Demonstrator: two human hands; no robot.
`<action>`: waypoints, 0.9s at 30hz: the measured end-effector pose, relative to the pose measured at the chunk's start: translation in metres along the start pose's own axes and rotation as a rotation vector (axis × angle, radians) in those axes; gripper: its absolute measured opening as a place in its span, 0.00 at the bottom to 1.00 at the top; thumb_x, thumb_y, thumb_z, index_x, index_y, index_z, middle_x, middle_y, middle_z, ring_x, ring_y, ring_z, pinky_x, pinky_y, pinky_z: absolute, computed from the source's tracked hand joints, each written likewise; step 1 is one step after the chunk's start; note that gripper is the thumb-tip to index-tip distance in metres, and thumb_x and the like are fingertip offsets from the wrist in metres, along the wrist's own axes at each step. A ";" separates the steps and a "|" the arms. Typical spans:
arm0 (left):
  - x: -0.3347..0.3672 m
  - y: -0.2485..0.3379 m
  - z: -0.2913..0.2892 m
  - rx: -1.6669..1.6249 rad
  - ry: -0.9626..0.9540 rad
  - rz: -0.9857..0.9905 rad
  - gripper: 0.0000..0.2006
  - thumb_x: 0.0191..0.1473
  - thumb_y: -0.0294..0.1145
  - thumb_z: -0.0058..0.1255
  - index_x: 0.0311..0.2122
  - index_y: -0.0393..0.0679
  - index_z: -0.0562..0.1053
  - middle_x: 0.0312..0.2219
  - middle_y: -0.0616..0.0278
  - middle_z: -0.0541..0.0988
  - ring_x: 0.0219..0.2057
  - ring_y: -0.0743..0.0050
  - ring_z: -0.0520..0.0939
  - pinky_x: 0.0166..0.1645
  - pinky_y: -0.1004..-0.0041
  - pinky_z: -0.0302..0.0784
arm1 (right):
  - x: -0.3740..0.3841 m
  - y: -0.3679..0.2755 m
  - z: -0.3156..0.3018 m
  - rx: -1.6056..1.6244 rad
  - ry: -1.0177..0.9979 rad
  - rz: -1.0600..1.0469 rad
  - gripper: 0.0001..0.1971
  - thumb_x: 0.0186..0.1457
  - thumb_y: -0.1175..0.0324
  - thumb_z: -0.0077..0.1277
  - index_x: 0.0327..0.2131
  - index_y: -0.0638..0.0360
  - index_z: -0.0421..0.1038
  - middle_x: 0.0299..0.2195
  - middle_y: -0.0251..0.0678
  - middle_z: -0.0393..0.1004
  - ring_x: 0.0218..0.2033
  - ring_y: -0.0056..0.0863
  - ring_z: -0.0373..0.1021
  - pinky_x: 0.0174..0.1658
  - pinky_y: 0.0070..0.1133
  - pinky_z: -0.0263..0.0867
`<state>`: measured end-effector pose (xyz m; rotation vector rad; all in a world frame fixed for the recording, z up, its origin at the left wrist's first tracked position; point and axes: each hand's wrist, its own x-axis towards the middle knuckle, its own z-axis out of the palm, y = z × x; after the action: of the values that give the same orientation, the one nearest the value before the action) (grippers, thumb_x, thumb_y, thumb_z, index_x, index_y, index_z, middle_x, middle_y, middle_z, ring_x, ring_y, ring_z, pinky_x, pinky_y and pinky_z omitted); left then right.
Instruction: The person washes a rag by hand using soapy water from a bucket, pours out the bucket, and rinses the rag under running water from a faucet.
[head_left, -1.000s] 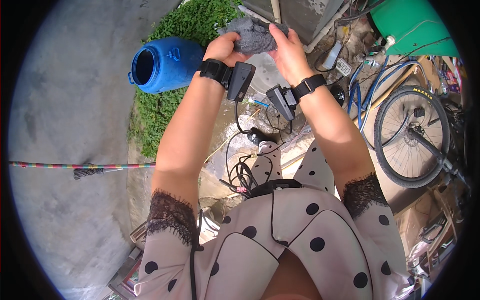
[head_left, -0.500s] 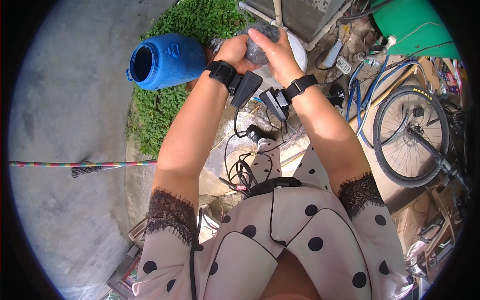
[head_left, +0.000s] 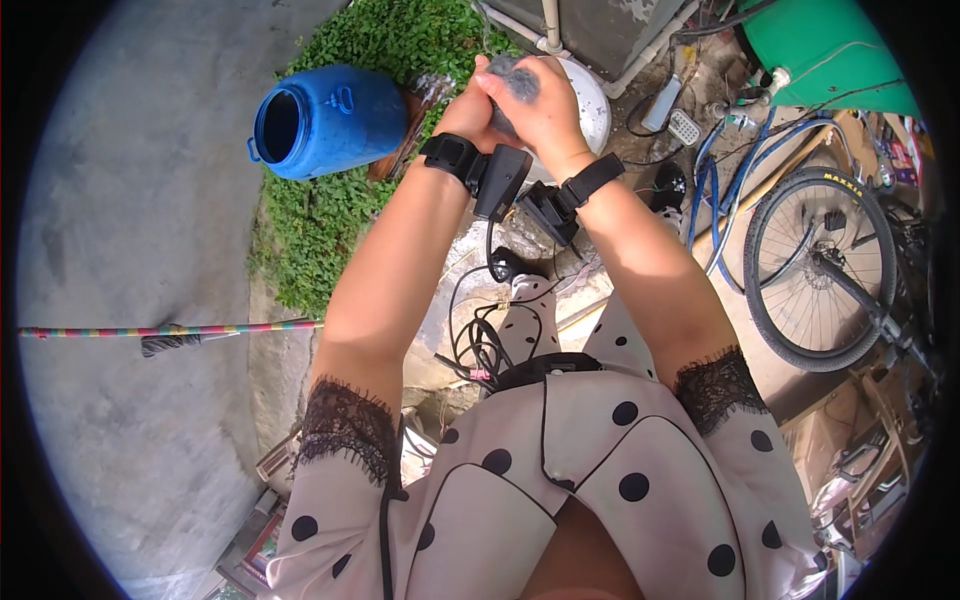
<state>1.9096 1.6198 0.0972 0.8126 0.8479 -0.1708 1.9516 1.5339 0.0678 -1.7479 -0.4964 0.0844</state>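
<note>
A grey, fuzzy, wet-looking cloth (head_left: 517, 80) is bunched up between my two hands at the top of the view. My left hand (head_left: 467, 110) is closed round its left side. From the right, my right hand (head_left: 552, 112) wraps over it, fingers pressed against the left hand. Much of the cloth is hidden inside the grip. Below and behind the hands stands a white bucket (head_left: 593, 108), partly covered by my right hand; its inside cannot be made out.
A blue barrel (head_left: 350, 122) lies tilted on green plants (head_left: 310, 230) to the left. On the right are a bicycle wheel (head_left: 790, 270), blue hoses (head_left: 705, 190) and a green tank (head_left: 810, 50). Black cables (head_left: 480, 335) hang before my legs. A striped pole (head_left: 170, 330) crosses the concrete.
My hands have closed more tightly together round the cloth. It is squeezed smaller, with a tuft bulging out above the right hand's fingers.
</note>
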 end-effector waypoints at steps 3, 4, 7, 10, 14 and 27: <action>0.001 -0.003 0.002 0.066 0.102 0.073 0.24 0.57 0.51 0.31 0.50 0.42 0.61 0.44 0.54 0.69 0.40 0.59 0.74 0.40 0.50 0.71 | 0.000 -0.002 0.001 0.208 -0.027 0.188 0.21 0.41 0.55 0.58 0.27 0.67 0.68 0.25 0.43 0.69 0.28 0.34 0.67 0.33 0.25 0.63; 0.002 -0.003 0.001 0.031 0.127 0.081 0.22 0.57 0.46 0.35 0.49 0.39 0.60 0.42 0.53 0.71 0.38 0.59 0.75 0.38 0.52 0.72 | -0.001 -0.003 0.002 0.259 -0.009 0.248 0.20 0.42 0.57 0.57 0.28 0.68 0.68 0.25 0.43 0.70 0.27 0.32 0.67 0.32 0.24 0.64; 0.013 -0.007 -0.016 0.169 0.280 0.069 0.20 0.54 0.41 0.42 0.49 0.41 0.60 0.38 0.57 0.73 0.35 0.65 0.77 0.39 0.56 0.73 | -0.003 0.000 0.006 0.323 0.001 0.360 0.18 0.43 0.61 0.55 0.28 0.70 0.68 0.24 0.43 0.72 0.26 0.27 0.68 0.31 0.22 0.64; 0.008 -0.019 -0.019 0.219 0.183 0.189 0.23 0.53 0.37 0.43 0.51 0.38 0.57 0.38 0.54 0.72 0.34 0.63 0.77 0.37 0.58 0.74 | -0.009 0.017 0.009 0.360 -0.018 0.454 0.15 0.44 0.65 0.52 0.28 0.71 0.68 0.24 0.40 0.73 0.25 0.23 0.67 0.30 0.21 0.64; 0.007 -0.028 -0.030 0.217 0.143 0.237 0.23 0.53 0.35 0.42 0.52 0.36 0.56 0.37 0.53 0.72 0.34 0.62 0.76 0.35 0.61 0.75 | -0.015 0.012 0.007 0.641 -0.130 0.647 0.10 0.44 0.69 0.48 0.27 0.68 0.70 0.23 0.33 0.72 0.25 0.18 0.66 0.29 0.19 0.63; 0.011 0.021 -0.047 0.012 0.165 0.452 0.20 0.47 0.31 0.55 0.42 0.35 0.60 0.36 0.53 0.74 0.34 0.66 0.78 0.34 0.65 0.75 | 0.000 0.031 -0.024 0.596 -0.202 0.720 0.14 0.43 0.59 0.59 0.28 0.58 0.69 0.24 0.26 0.67 0.24 0.15 0.57 0.28 0.15 0.54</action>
<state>1.8979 1.6692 0.0828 1.0181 0.7962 0.2939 1.9682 1.5069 0.0439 -1.2521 0.0492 0.8381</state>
